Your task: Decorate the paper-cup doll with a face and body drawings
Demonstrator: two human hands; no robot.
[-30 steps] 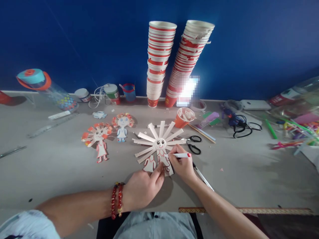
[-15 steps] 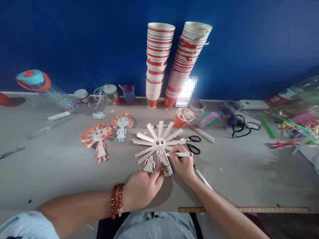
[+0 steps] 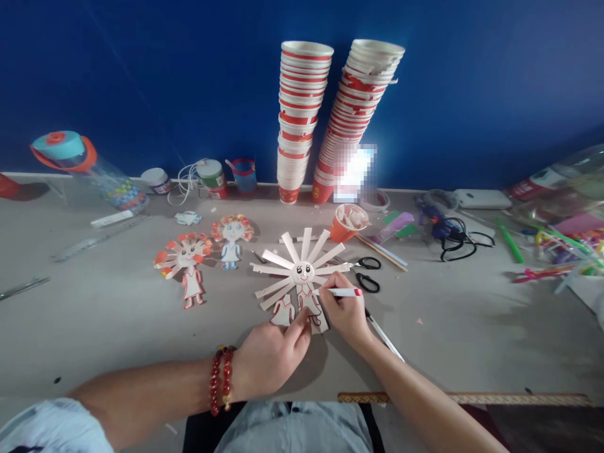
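Note:
In the head view a paper doll [image 3: 302, 272] lies on the grey table, its drawn face ringed by long white paper strips. Below the face is a dress-shaped body outlined in dark red. My left hand [image 3: 271, 358] is closed, thumb and fingers pressing the lower edge of that body. A white marker [image 3: 346, 292] with a red end is pinched in my right hand [image 3: 348, 318], its tip at the upper right of the dress. Beside the body, to the left, lies a small paper dress cut-out [image 3: 283, 311], close to my left fingers.
Two finished-looking paper dolls, one red-trimmed [image 3: 191, 277] and one blue-outlined [image 3: 231, 242], lie left. Black-handled scissors [image 3: 368, 283] and a red paper cup [image 3: 348, 223] of scraps sit beyond my right hand. Tall paper cup stacks [image 3: 297, 119] stand behind. A pen [image 3: 384, 336] lies by my right forearm.
The marker has shifted very slightly, its red end a little further left. My left hand stays in place on the paper doll.

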